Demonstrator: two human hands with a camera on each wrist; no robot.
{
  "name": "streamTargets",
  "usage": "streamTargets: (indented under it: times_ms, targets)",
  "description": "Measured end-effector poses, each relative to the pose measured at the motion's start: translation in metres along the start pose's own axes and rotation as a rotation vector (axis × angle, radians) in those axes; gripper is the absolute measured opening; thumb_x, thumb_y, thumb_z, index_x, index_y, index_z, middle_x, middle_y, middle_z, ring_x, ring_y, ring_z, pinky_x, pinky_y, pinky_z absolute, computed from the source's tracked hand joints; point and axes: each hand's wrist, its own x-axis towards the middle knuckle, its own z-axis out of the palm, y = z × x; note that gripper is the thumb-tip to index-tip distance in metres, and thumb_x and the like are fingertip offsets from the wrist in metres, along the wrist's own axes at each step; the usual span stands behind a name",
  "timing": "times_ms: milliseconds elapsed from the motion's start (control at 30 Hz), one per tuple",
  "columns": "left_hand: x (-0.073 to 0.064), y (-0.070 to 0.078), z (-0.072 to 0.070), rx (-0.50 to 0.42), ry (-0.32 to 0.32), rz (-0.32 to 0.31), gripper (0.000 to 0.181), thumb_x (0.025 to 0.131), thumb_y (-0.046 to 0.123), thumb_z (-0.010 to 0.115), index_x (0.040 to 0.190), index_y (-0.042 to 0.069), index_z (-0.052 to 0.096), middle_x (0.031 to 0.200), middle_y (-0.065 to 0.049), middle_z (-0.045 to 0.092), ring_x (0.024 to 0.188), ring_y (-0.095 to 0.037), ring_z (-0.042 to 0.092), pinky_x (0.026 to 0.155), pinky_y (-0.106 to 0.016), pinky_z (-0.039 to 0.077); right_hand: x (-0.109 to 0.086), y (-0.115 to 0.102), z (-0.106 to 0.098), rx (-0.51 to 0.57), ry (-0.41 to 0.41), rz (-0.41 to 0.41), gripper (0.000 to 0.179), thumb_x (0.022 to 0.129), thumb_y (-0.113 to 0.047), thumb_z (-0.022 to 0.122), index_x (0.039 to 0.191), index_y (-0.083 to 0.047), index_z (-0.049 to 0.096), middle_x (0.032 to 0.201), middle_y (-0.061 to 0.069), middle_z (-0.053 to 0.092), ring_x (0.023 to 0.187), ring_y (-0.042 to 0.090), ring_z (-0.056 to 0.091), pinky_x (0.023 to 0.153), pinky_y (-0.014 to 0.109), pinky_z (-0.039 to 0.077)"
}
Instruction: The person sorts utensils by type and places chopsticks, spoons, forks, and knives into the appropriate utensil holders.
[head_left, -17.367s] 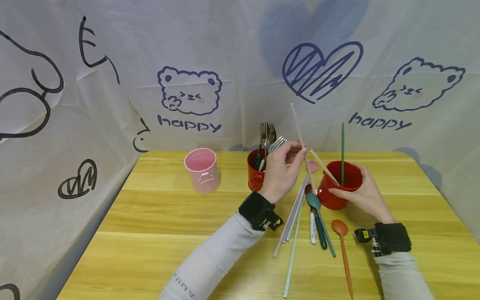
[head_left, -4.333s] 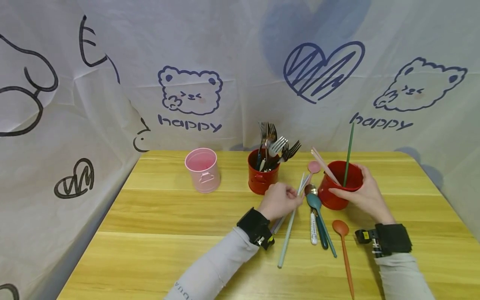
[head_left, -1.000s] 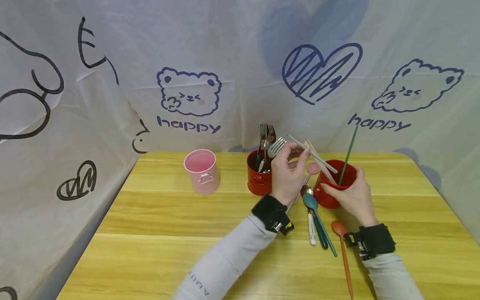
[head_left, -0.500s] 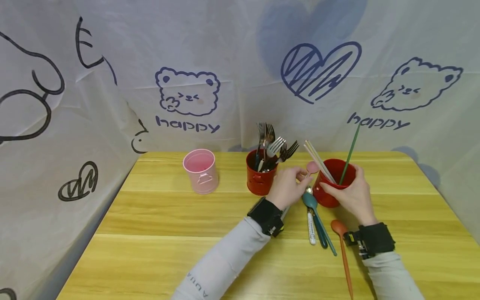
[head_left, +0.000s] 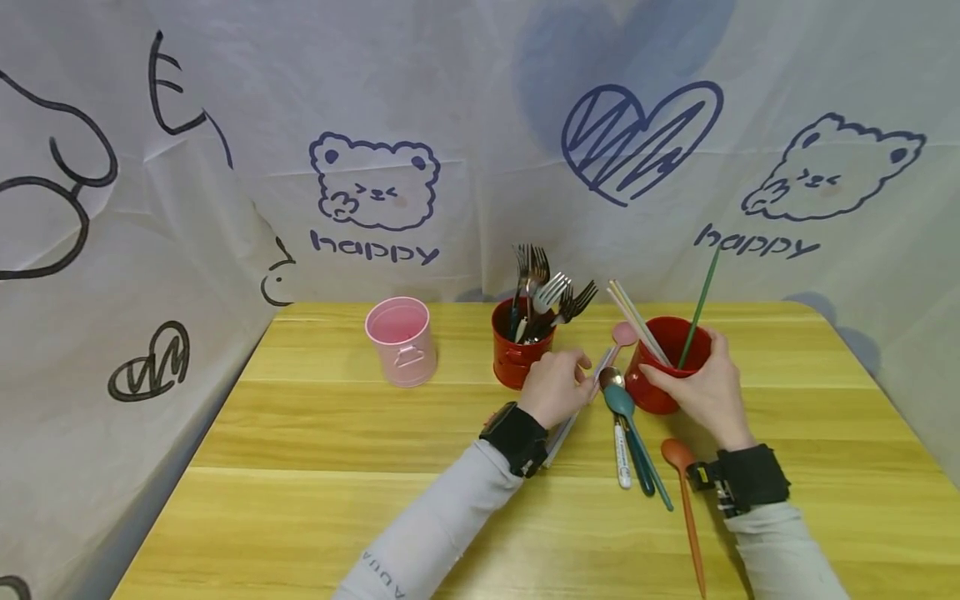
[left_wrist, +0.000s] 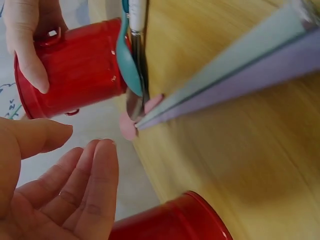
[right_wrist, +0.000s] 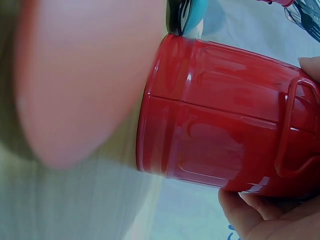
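Observation:
My left hand is over a few pale chopsticks on the table. In the left wrist view its thumb and fingers stand apart with nothing between them, and mint and lilac chopsticks lie beyond. My right hand grips a red bucket, thumb at the near rim and fingers round the far side. Several pale chopsticks and a green one stick out of that bucket. A pink spoon and a teal spoon lie just left of it.
A second red bucket full of forks stands at the back, left of my left hand. Further left is a pink bucket. Nearer me lie an orange spoon and a white-handled utensil. A white drawn-on cloth hangs behind.
A second ago my left hand held a pale mint chopstick at the red bucket's mouth; that chopstick now stands inside. The hand has moved down and left to the loose chopsticks. My right hand keeps its grip.

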Motion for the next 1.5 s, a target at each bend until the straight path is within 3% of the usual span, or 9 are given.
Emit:
streamTargets:
  times_ms: [200, 333, 433, 567, 700, 800, 1133, 1500]
  targets:
    - [-0.001, -0.010, 0.003, 0.079, -0.007, -0.021, 0.024, 0.092, 0.020, 0.071, 0.111, 0.007, 0.072, 0.087, -0.005, 0.073, 0.073, -0.019, 0.066, 0.062, -0.025, 0.050, 0.000, 0.000, 0.000, 0.006, -0.002, 0.003, 0.091, 0.082, -0.031, 0.083, 0.147, 0.002, 0.028, 0.142, 0.028, 0.050, 0.124, 0.044, 0.050, 0.101, 0.062, 0.047]
    - [-0.005, -0.012, 0.005, 0.133, -0.039, -0.077, 0.025, 0.091, 0.022, 0.071, 0.112, 0.008, 0.072, 0.101, -0.007, 0.076, 0.086, -0.026, 0.071, 0.072, -0.033, 0.056, 0.000, 0.000, 0.000, 0.011, -0.006, 0.005, 0.090, 0.083, -0.031, 0.083, 0.147, 0.001, 0.028, 0.142, 0.027, 0.050, 0.124, 0.044, 0.051, 0.101, 0.061, 0.047]
    - [-0.008, -0.011, 0.006, 0.153, -0.072, -0.108, 0.026, 0.090, 0.023, 0.072, 0.112, 0.008, 0.072, 0.107, -0.009, 0.075, 0.087, -0.028, 0.071, 0.072, -0.035, 0.057, 0.001, 0.000, 0.000, 0.011, -0.004, 0.004, 0.090, 0.083, -0.031, 0.083, 0.147, 0.001, 0.029, 0.142, 0.027, 0.050, 0.124, 0.044, 0.051, 0.101, 0.061, 0.047]
    - [-0.011, -0.007, 0.008, 0.167, -0.111, -0.136, 0.019, 0.090, 0.023, 0.073, 0.102, 0.008, 0.071, 0.093, -0.007, 0.072, 0.073, -0.022, 0.064, 0.062, -0.030, 0.051, 0.001, 0.000, 0.000, 0.005, -0.003, -0.002, 0.090, 0.082, -0.030, 0.083, 0.147, 0.001, 0.029, 0.142, 0.027, 0.050, 0.123, 0.043, 0.051, 0.101, 0.060, 0.047]
    - [-0.015, -0.006, 0.012, 0.188, -0.127, -0.156, 0.011, 0.088, 0.018, 0.072, 0.086, 0.009, 0.065, 0.076, -0.004, 0.058, 0.064, -0.019, 0.054, 0.054, -0.028, 0.040, -0.001, 0.000, 0.001, 0.007, -0.005, -0.005, 0.089, 0.083, -0.030, 0.083, 0.146, 0.001, 0.029, 0.142, 0.027, 0.051, 0.123, 0.043, 0.051, 0.101, 0.060, 0.047]
    - [-0.017, -0.007, 0.015, 0.203, -0.124, -0.150, 0.011, 0.087, 0.015, 0.071, 0.081, 0.010, 0.063, 0.072, -0.002, 0.053, 0.063, -0.019, 0.052, 0.052, -0.028, 0.038, -0.001, 0.000, 0.001, 0.010, -0.007, 0.000, 0.089, 0.083, -0.030, 0.083, 0.147, 0.001, 0.029, 0.142, 0.027, 0.050, 0.123, 0.044, 0.051, 0.101, 0.061, 0.047]
    - [-0.025, -0.011, 0.023, 0.238, -0.119, -0.117, 0.014, 0.085, 0.013, 0.071, 0.075, 0.010, 0.062, 0.069, 0.000, 0.053, 0.060, -0.016, 0.050, 0.051, -0.028, 0.037, -0.003, 0.002, -0.002, -0.001, -0.009, 0.008, 0.089, 0.083, -0.030, 0.082, 0.147, 0.001, 0.029, 0.142, 0.027, 0.050, 0.124, 0.044, 0.050, 0.101, 0.062, 0.048]
    - [-0.025, -0.010, 0.020, 0.289, -0.177, -0.106, 0.017, 0.080, 0.009, 0.075, 0.072, 0.011, 0.060, 0.073, 0.000, 0.055, 0.064, -0.015, 0.051, 0.053, -0.029, 0.040, -0.001, -0.001, -0.001, 0.000, 0.001, -0.008, 0.089, 0.083, -0.031, 0.082, 0.146, 0.001, 0.030, 0.141, 0.027, 0.051, 0.122, 0.043, 0.052, 0.100, 0.060, 0.048]
